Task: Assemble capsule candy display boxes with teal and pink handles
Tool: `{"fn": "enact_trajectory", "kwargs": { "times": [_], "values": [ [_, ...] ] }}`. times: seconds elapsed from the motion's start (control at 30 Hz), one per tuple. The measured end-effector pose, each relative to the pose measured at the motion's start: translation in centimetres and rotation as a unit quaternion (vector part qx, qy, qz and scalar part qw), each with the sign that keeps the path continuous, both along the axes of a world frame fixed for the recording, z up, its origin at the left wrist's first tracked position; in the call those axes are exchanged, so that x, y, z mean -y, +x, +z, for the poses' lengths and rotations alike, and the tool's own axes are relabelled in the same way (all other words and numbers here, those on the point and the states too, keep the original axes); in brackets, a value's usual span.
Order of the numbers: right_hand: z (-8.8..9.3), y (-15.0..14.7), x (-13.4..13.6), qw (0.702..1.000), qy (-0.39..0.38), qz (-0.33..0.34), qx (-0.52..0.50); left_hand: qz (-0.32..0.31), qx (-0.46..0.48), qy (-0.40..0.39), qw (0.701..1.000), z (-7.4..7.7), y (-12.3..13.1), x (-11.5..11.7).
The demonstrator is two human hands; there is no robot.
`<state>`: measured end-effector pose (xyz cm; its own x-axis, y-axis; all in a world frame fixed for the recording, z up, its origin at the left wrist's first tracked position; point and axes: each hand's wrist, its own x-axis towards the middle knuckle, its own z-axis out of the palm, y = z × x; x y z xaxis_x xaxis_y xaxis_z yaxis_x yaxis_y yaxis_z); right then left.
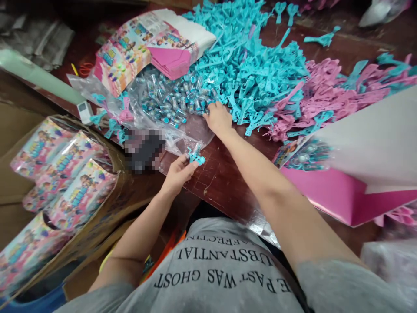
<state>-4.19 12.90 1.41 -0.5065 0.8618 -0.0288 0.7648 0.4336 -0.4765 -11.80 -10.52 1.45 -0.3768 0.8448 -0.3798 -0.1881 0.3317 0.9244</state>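
My left hand (178,174) pinches a turquoise plastic toy piece (199,160) above the table's near edge. A small clear tube seems to stand up from that piece. Further forward, my right hand (219,118) reaches to where a heap of small clear tubes with blue caps (177,99) meets a big pile of turquoise plastic pieces (247,65). Its fingers are curled together, and what is in them, if anything, is hidden. The tubes lie on a clear plastic bag (182,141) spread over the dark red table (216,174).
Printed folded cardboard packs (130,43) lie behind the tubes. Pink plastic pieces (321,93) are heaped to the right, beside an open pink-and-white box (345,187). At left, a brown carton (107,195) holds several filled printed packs (78,189). Red scissors (86,68) rest at the back left.
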Motion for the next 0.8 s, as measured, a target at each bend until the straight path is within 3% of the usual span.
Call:
{"fn": "enact_trajectory", "kwargs": {
  "times": [0.13,0.2,0.27,0.37,0.47,0.67,0.8],
  "values": [
    [0.0,1.5,1.3,0.997,-0.024,0.061,0.038,0.013,0.004,0.0,1.0,0.2,0.9,-0.2],
    [0.5,4.7,3.5,0.991,-0.054,0.119,0.02,0.013,0.027,-0.018,0.999,0.2,0.9,0.0],
    [1.1,8.4,6.2,0.98,-0.098,0.165,-0.06,0.001,0.062,-0.034,0.997,0.0,0.8,0.1],
    [1.9,13.2,10.1,0.938,-0.233,0.136,-0.218,-0.039,0.102,-0.032,0.993,0.0,1.5,-0.1],
    [2.4,16.0,12.3,0.89,-0.333,0.102,-0.294,-0.087,0.114,-0.02,0.989,0.4,2.7,-0.7],
    [3.5,18.8,12.9,0.88,-0.316,0.054,-0.35,-0.14,0.082,0.007,0.987,1.6,4.4,-1.4],
    [3.8,20.2,13.8,0.901,-0.279,0.076,-0.324,-0.156,0.058,0.019,0.986,1.8,5.2,-1.6]
  ]
}}
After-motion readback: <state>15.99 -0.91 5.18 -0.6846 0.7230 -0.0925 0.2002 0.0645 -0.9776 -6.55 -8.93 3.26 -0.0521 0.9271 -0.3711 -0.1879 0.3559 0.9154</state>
